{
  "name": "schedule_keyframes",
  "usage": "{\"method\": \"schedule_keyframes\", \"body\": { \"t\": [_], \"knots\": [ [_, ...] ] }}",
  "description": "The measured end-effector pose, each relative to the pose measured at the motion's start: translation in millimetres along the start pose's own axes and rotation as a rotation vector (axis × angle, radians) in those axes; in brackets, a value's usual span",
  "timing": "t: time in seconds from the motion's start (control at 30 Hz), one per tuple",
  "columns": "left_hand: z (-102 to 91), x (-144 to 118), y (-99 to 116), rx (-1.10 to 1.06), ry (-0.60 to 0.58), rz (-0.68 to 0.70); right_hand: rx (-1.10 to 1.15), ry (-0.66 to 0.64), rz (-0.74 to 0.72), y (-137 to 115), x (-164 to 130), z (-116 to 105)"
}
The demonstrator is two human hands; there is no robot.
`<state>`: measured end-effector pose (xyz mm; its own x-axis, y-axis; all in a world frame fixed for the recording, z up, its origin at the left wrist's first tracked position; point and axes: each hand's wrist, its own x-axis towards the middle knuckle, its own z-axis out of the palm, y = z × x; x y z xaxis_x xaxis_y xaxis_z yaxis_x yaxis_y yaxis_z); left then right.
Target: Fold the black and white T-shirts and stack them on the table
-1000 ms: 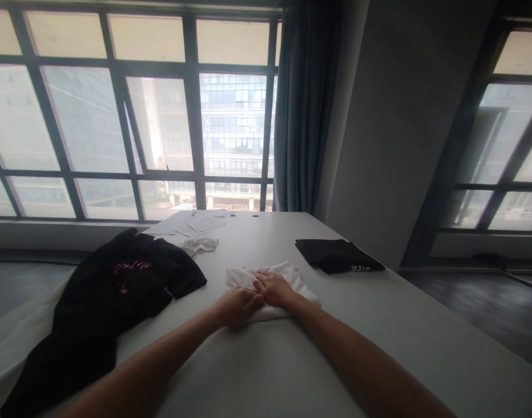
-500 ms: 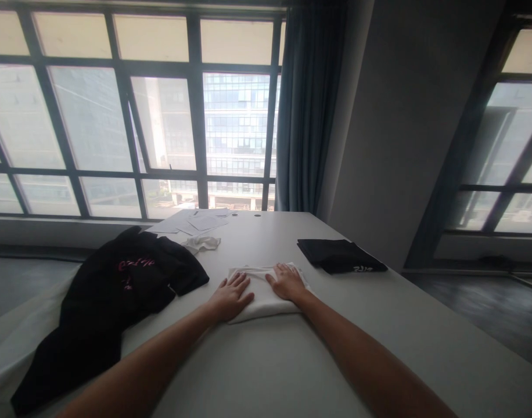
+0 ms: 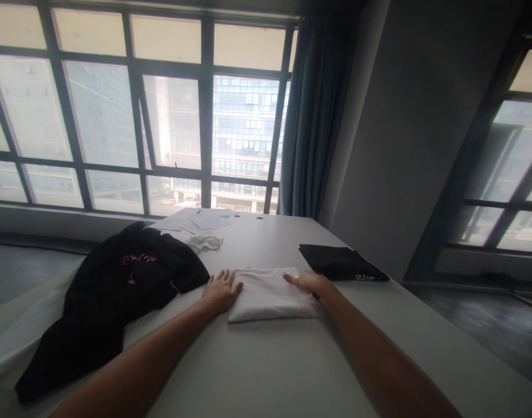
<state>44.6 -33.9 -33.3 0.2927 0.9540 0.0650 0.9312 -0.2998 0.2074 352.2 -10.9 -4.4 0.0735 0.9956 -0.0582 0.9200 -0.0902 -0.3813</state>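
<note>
A white folded garment (image 3: 266, 299) lies as a flat, nearly rectangular bundle on the white table (image 3: 248, 371). At its left edge my left hand (image 3: 222, 290) rests flat, fingers stretched out and slightly spread, the thumb touching the cloth. My right hand (image 3: 308, 283) is at the opposite edge, its thumb laid over the top of the fabric. The other right fingers go round the side and are mostly hidden.
A rumpled black garment with pink lettering (image 3: 118, 290) hangs over the table's left edge, beside white fabric (image 3: 26, 342). To the right lies a folded black garment (image 3: 340, 264). Farther back are a crumpled white cloth (image 3: 207, 243) and paper sheets (image 3: 205, 220).
Both hands have moved outward from the top of the white garment to its left and right edges. Its top surface now looks smoother. The camera view has tilted slightly.
</note>
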Motion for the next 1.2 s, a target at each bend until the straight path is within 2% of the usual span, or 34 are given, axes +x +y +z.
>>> {"method": "schedule_keyframes", "body": {
  "t": [0.1,0.27,0.33,0.4,0.5,0.6,0.73,0.83,0.97,1.1,1.2],
  "knots": [
    [-0.9,-0.3,0.5,-0.001,0.005,-0.009,0.119,-0.111,0.064,-5.2,-2.6,-3.1],
    [2.3,0.9,-1.7,0.003,0.034,0.000,0.412,-0.221,-0.104,-15.5,-14.2,-11.2],
    [3.6,1.4,-2.5,0.002,0.044,0.003,0.355,-0.150,-0.178,-19.9,-17.1,-17.0],
    [4.4,1.7,-2.7,0.003,0.047,0.004,0.197,0.022,-0.223,-22.7,-17.7,-21.8],
    [5.2,1.6,-1.8,0.023,0.057,-0.011,-0.046,0.243,-0.193,-20.2,-15.1,-23.3],
    [6.3,1.6,-1.5,0.037,0.072,-0.021,-0.181,0.270,-0.160,-9.4,-9.5,-20.3],
    [8.8,2.4,-2.8,0.035,0.077,-0.008,-0.196,0.353,-0.148,4.7,1.6,-27.2],
    [8.4,1.8,-1.9,0.037,0.077,-0.001,-0.192,0.477,-0.161,9.2,11.7,-46.7],
    [5.0,-0.3,1.8,0.058,0.059,-0.003,-0.210,0.630,-0.192,17.4,30.4,-83.2],
    [4.9,-0.3,2.4,0.058,0.052,0.000,-0.236,0.690,-0.168,37.5,54.3,-112.4],
    [6.3,0.6,1.7,0.056,0.060,-0.001,-0.268,0.696,-0.145,52.9,66.6,-120.0]
  ]
}}
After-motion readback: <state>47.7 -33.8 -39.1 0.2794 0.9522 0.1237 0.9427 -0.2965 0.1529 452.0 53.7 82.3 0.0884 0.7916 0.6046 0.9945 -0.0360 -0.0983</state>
